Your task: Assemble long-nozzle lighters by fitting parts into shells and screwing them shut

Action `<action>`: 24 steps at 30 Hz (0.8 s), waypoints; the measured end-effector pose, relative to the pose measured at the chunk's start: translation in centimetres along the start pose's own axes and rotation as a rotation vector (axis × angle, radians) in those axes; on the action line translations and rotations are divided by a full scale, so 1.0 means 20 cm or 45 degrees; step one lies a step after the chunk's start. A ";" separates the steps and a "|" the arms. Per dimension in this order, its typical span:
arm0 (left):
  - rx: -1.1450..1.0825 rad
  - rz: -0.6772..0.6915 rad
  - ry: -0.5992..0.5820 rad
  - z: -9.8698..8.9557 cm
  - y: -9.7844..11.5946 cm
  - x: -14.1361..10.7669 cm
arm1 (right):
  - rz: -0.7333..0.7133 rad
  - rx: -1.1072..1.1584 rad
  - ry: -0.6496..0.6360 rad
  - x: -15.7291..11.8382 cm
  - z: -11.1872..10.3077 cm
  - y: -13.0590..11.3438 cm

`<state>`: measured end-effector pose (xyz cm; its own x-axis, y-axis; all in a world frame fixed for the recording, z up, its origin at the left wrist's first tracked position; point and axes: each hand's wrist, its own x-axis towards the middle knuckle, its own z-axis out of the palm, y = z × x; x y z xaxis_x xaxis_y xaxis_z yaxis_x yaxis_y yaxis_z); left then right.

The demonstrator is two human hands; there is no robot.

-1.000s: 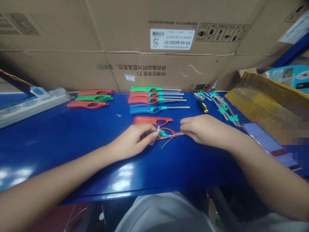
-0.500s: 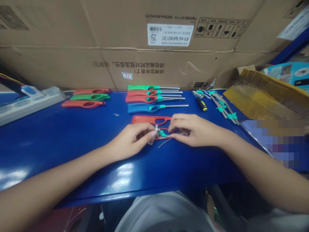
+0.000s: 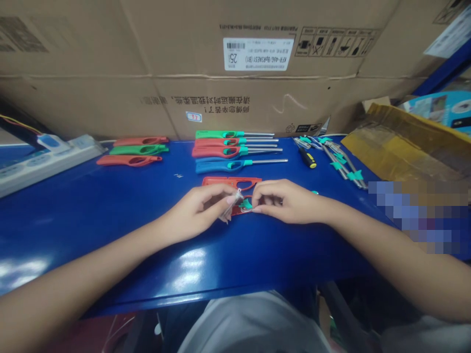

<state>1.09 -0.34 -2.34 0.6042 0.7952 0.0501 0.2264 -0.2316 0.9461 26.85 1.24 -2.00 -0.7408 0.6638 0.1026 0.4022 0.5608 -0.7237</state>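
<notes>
L hand (image 3: 200,211) pinches tank (image 3: 228,211), prob. to steady it at shell (image 3: 236,212), on table (image 3: 265,260) betw. 2 hands. R hand (image 3: 281,201) curled by trigger (image 3: 246,203); can't tell if gripping. Shell #2 (image 3: 222,181) just behind, likely for reach.

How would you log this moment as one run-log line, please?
left hand: holds clear part | right hand: beside green trigger on nearer red shell | behind: farther red shell, blue lighter

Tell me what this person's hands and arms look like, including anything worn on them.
The left hand and right hand are ungloved. The left forearm and right forearm are slender, with no sleeve, watch or bracelet visible.
</notes>
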 end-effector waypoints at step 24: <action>-0.129 -0.241 -0.048 0.01 0.03 0.04 | 0.197 0.391 0.144 0.02 0.03 -0.01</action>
<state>1.89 0.14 -1.80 0.5868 0.7972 -0.1418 0.2619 -0.0212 0.9649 26.06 1.16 -2.32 -0.6126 0.7895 0.0379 0.3123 0.2859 -0.9060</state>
